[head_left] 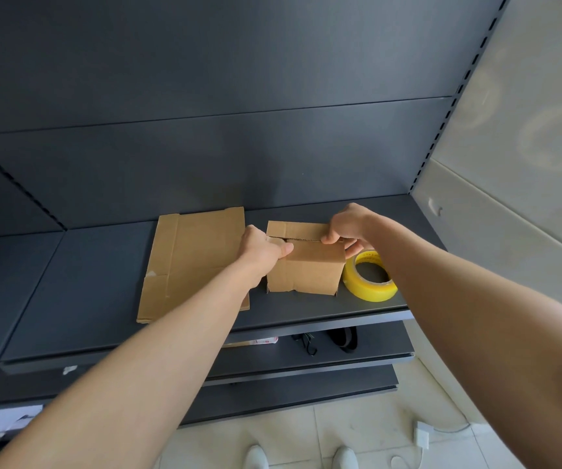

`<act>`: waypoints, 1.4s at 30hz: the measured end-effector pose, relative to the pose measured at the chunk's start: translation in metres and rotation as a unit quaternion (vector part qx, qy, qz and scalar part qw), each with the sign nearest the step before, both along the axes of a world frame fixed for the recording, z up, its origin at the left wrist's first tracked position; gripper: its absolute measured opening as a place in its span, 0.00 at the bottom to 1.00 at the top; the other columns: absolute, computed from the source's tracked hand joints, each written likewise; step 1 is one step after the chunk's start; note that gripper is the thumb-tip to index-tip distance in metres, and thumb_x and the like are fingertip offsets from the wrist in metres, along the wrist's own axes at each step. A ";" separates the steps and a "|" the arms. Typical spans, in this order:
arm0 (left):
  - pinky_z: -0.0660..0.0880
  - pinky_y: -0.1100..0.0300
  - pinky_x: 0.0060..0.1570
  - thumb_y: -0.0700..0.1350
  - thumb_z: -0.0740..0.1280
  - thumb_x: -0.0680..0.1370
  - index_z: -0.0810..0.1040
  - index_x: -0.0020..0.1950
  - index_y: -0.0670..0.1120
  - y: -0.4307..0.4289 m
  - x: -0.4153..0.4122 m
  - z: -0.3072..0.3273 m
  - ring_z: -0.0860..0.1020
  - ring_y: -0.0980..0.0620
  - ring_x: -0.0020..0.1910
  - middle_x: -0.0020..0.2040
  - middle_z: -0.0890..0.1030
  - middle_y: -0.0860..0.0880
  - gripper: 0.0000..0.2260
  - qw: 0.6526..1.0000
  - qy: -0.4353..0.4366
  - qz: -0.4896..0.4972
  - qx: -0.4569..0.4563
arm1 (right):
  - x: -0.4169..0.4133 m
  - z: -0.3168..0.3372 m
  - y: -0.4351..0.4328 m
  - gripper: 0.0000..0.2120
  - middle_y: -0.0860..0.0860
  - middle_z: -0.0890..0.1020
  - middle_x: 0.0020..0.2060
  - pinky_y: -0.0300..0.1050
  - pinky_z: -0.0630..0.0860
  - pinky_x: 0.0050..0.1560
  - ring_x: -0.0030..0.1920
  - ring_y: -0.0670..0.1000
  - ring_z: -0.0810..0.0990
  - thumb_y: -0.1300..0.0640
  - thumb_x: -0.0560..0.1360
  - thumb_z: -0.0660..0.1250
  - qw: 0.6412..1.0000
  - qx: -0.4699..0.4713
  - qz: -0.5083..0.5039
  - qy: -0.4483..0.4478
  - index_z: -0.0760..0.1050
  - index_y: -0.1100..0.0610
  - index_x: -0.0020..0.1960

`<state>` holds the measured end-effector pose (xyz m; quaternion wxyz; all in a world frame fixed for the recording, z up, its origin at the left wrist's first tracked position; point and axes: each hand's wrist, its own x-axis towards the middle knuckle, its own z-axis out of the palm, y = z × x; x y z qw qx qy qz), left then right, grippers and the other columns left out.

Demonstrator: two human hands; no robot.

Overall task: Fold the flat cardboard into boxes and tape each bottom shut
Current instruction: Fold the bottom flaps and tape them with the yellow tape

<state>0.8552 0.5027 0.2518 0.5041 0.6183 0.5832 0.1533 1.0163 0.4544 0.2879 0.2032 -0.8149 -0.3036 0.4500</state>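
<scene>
On the dark grey shelf, near its front edge, stands the folded box, its two upper flaps brought together so that a thin seam runs left to right across the top. The left hand grips the box's left end, thumb laid on the near flap and fingers curled round the corner. The right hand pinches the right end of the seam, thumb tip on the flap edge and the other fingers curled down past the box's right side. Both forearms reach in from the bottom of the view. Just left of the box, a flat cardboard sheet lies on the shelf, creased along its left side, its near right corner hidden under the left forearm. Just right of the box lies a yellow tape roll, flat on its side, partly behind the right forearm. A grey back panel rises behind the shelf. Below, a lower shelf carries a few dark items too small to identify. On the pale tiled floor are the toes of two white shoes and a white plug with a cable.
</scene>
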 end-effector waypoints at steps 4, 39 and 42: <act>0.64 0.57 0.48 0.47 0.66 0.78 0.67 0.52 0.42 0.002 0.000 -0.006 0.68 0.50 0.49 0.52 0.70 0.48 0.12 0.999 -0.020 0.042 0.004 | 0.000 0.004 0.004 0.11 0.57 0.74 0.42 0.50 0.78 0.48 0.47 0.57 0.77 0.67 0.76 0.66 0.999 -0.037 0.003 0.000 0.70 0.63 0.57; 0.70 0.56 0.47 0.43 0.73 0.73 0.69 0.60 0.50 0.012 0.031 -0.001 0.72 0.48 0.53 0.63 0.67 0.48 0.20 0.999 -0.012 -0.042 -0.015 | -0.006 -0.002 -0.007 0.11 0.59 0.77 0.55 0.52 0.76 0.58 0.57 0.58 0.78 0.64 0.78 0.62 0.993 -0.049 -0.083 0.062 0.70 0.63 0.60; 0.68 0.58 0.43 0.42 0.72 0.74 0.69 0.60 0.50 0.012 0.031 -0.003 0.71 0.48 0.52 0.63 0.67 0.47 0.19 0.999 -0.007 -0.040 -0.014 | -0.004 -0.002 -0.006 0.10 0.59 0.78 0.55 0.51 0.77 0.58 0.57 0.58 0.79 0.64 0.78 0.64 0.992 -0.051 -0.089 0.075 0.70 0.63 0.59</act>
